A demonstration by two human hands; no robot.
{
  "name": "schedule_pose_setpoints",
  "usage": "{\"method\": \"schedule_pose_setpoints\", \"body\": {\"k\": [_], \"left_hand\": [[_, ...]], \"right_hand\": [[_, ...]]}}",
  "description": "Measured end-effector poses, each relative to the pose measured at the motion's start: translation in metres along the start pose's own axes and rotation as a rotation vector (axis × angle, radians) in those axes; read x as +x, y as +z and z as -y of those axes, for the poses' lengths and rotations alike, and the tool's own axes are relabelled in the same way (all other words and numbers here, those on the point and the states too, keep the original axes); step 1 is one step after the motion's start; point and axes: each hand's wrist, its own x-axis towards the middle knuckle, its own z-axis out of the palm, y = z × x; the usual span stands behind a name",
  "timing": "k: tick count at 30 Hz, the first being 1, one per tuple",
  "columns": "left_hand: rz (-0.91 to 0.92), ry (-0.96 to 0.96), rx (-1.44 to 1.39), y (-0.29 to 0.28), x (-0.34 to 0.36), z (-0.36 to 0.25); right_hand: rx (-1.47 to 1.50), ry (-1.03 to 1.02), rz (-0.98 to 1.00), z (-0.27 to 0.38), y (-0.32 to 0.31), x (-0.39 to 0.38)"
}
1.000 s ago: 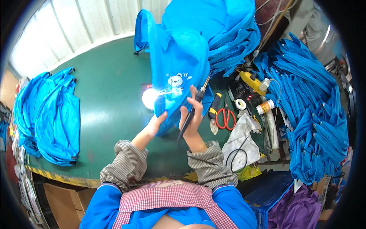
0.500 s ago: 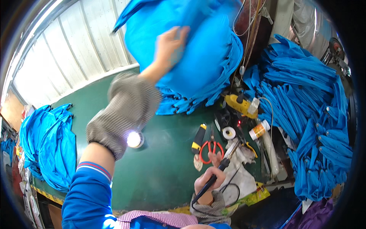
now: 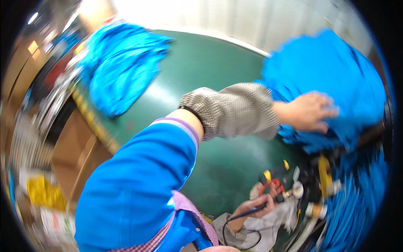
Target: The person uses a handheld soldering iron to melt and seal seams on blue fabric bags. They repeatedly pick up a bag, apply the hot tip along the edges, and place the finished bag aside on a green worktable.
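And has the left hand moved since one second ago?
Yes, the left hand went forward across the green table to the blue pile by the wall.

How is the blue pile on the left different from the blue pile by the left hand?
The left pile looks smaller; the other pile looks bigger. The left pile has no hand at it, while the open left hand is over the other pile. Both are blue cloth on the green table.
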Motion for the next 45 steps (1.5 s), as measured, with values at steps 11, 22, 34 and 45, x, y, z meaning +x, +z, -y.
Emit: {"method": "schedule_pose_setpoints", "body": {"k": [11,22,34,45], "left_hand": [[-0.390,-1.522,1.137,-0.495,-0.465,-0.027],[-1.095,-1.688,0.585,-0.499,-0.490,0.010],[-1.913,-1.029,-0.812,-0.572,-0.386,0.123],[-0.573,-1.108,-0.831,-0.310,-0.234,-0.021]], "right_hand": [[0.266,-0.070,0.076,0.053,0.046,0.018],[0.308,-0.239,0.326,0.102,0.088,0.002],[0.288,-0.129,0.327,0.108,0.074,0.000],[0.408,-0.252,0.310,0.128,0.121,0.027]]}}
